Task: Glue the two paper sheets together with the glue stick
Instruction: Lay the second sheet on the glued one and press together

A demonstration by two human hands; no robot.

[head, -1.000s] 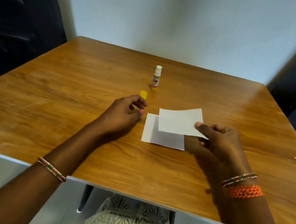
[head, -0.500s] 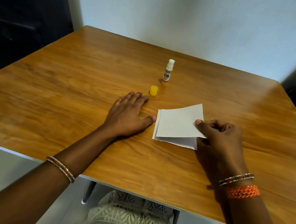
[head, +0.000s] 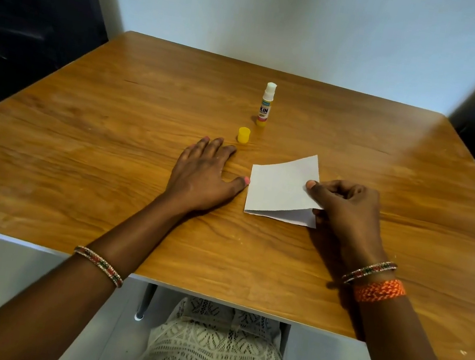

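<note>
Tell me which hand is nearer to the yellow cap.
Left. The left hand lies flat on the table, its fingertips just short of the yellow cap. The right hand is farther off to the right, pinching the top paper sheet.

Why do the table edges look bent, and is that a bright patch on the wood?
Head view: the wide-angle lens bows the table, so its edges flare outward. A pale sheen of reflected light lies on the wood right of the glue stick. The right hand casts a soft shadow toward the viewer. The yellow cap and top paper sheet look sharp.
</note>
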